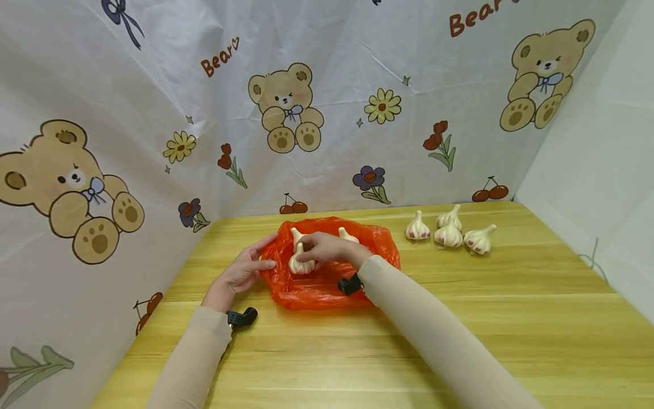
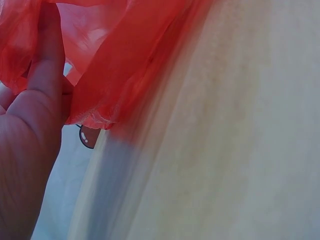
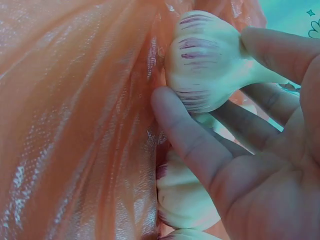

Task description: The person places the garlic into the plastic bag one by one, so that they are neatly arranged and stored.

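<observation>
A red plastic bag [image 1: 317, 298] lies spread open on the wooden table. My left hand [image 1: 242, 272] holds the bag's left edge, its thumb and fingers about the thin film; in the left wrist view part of the hand shows through the red plastic [image 2: 125, 60]. Inside the bag, my right hand [image 1: 329, 249] grips a white garlic bulb [image 3: 200, 60] with purple streaks, thumb and fingers around it. Other garlic bulbs lie in the bag, one [image 1: 347, 234] behind the right hand and another [image 1: 296, 233] behind the held bulb.
Several garlic bulbs [image 1: 448, 236] stand grouped on the table [image 1: 511, 318] to the right of the bag. A bear-patterned cloth [image 1: 337, 147] hangs along the back and left. On the right is a white wall [image 1: 603, 187] with a thin cable [image 1: 592, 258].
</observation>
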Demonstrator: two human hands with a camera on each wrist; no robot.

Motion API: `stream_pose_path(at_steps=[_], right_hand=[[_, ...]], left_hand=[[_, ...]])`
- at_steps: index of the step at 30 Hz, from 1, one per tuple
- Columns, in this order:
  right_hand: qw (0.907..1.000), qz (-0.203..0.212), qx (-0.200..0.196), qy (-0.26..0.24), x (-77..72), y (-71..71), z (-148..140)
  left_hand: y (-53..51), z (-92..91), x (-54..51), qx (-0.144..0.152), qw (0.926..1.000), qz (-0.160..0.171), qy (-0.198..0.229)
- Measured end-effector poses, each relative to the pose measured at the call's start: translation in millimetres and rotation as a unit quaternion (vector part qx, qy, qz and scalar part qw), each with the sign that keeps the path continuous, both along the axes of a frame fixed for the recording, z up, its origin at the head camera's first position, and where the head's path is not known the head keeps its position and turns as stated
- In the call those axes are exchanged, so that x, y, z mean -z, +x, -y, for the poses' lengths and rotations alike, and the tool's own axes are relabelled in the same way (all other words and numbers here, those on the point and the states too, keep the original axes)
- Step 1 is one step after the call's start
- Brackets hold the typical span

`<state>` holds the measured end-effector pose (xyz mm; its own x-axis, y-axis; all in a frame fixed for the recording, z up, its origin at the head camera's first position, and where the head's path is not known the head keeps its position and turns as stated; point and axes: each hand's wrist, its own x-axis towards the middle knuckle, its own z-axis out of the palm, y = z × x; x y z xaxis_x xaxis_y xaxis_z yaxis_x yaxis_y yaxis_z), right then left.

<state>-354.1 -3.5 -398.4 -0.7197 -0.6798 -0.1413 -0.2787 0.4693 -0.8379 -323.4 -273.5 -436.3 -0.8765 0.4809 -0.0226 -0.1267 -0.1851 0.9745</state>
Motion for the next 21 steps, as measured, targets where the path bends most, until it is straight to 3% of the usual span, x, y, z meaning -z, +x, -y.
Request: stream_pose_path(at_steps=[8, 16, 21], right_hand=[[0.9989, -0.045, 0.01, 0.013, 2.3, 0.0, -1.6], [0.9957, -0.089, 0.02, -0.014, 1.2, -1.2, -1.9], [0.9925, -0.113, 0.046, -0.014, 3.5, -1.4, -0.6]], left_hand=[[0.1, -0.2, -0.9, 0.004, 1.0, -0.006, -0.003], [0.3, -1.2, -2.9, 0.008, 0.9999, -0.007, 0.001], [-0.6, -0.4, -0.6, 0.008, 1.0, -0.005, -0.002]])
